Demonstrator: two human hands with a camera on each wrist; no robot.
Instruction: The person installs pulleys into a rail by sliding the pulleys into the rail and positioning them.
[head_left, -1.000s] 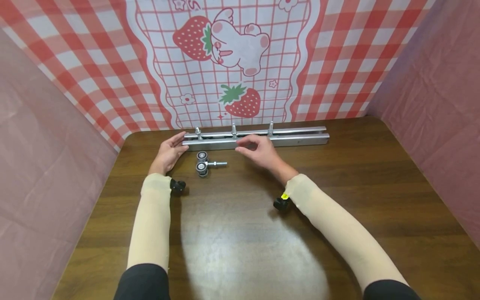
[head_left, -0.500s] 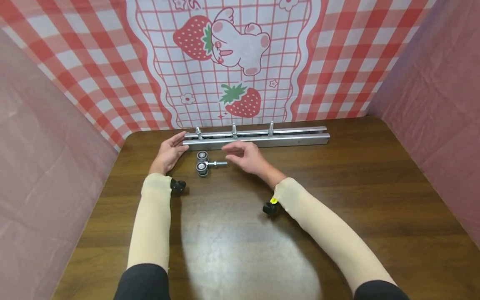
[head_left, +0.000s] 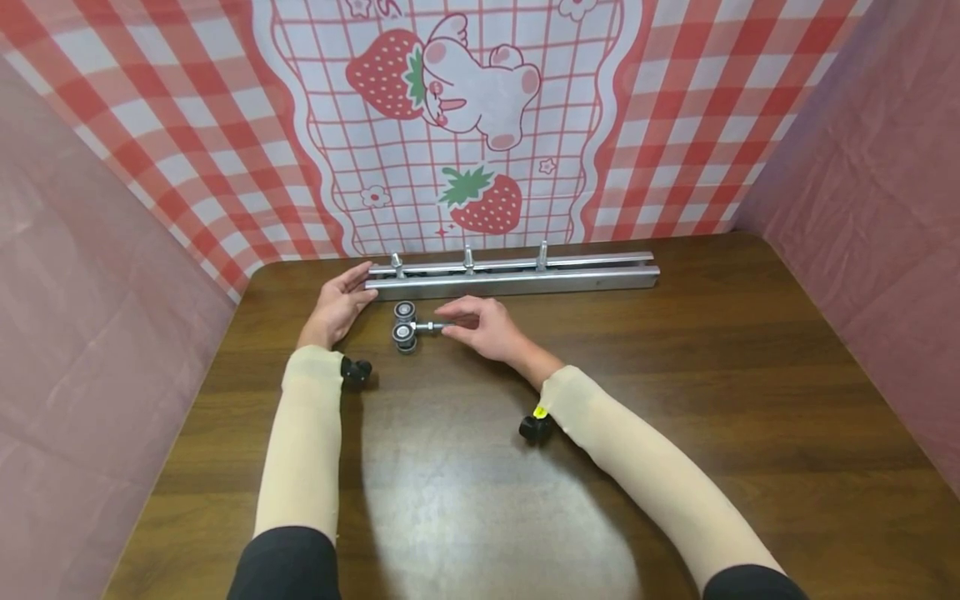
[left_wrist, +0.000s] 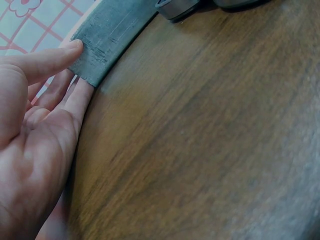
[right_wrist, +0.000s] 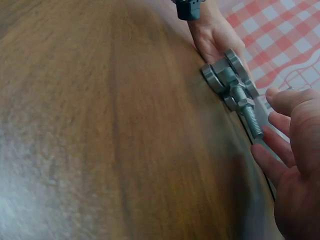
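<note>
A silver metal rail lies along the back of the table, with its slot facing up and three bolts standing out of it. My left hand holds the rail's left end, the thumb at the front face and the fingers at the end. In front of the rail lies a roller trolley, with small wheels and a threaded bolt pointing right. My right hand is at that bolt's tip, thumb and fingers spread around it and apart from it in the right wrist view.
The brown wooden table reaches out to both sides. Behind the rail hangs a red and white checked cloth, with pink curtains at the sides. Each wrist carries a small black camera.
My right hand has moved from the rail's front leftward and toward me, to the trolley's bolt. My left hand, the rail and the trolley stay in place.
</note>
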